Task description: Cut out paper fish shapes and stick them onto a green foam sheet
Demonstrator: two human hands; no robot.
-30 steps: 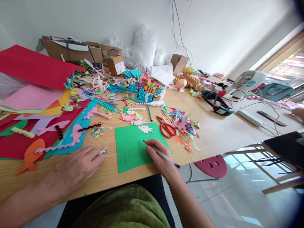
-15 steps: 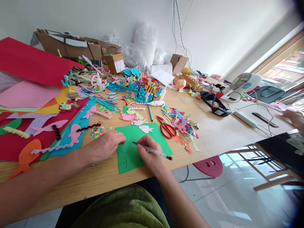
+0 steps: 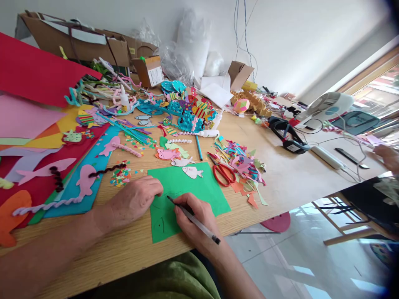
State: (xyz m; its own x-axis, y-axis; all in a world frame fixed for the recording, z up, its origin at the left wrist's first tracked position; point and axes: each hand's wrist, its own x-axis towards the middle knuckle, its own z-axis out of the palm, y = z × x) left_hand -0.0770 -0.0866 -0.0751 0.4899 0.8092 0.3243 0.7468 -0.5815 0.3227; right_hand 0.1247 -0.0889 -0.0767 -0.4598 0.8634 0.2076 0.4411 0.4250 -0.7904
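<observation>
In my right hand [image 3: 198,218] is a pen [image 3: 199,224] with a clear barrel and black end, its tip on the green paper [image 3: 215,199]. Thin dark lines, one like a small fish head with an eye, are drawn on the paper's left part. My left hand [image 3: 135,201], fingers curled together, presses on the paper's left edge. A white paper fish [image 3: 192,172] lies over the top edge, close to a grey-white fish and a pink fish [image 3: 168,154]. Red-handled scissors [image 3: 222,172] rest just right of the sheet.
Colored paper scraps [image 3: 241,164] lie beyond the scissors. Paper sheets [image 3: 71,166] with fish cutouts cover the left side. A blue pen [image 3: 198,148], glue bottles and pipe cleaners sit farther back. At far right are a fan [image 3: 327,108] and another person's hand [image 3: 386,155].
My right hand has brought the pen tip left and slightly down the sheet, and the pen tilts more steeply. Fresh lines show near the tip. The camera view has shifted slightly.
</observation>
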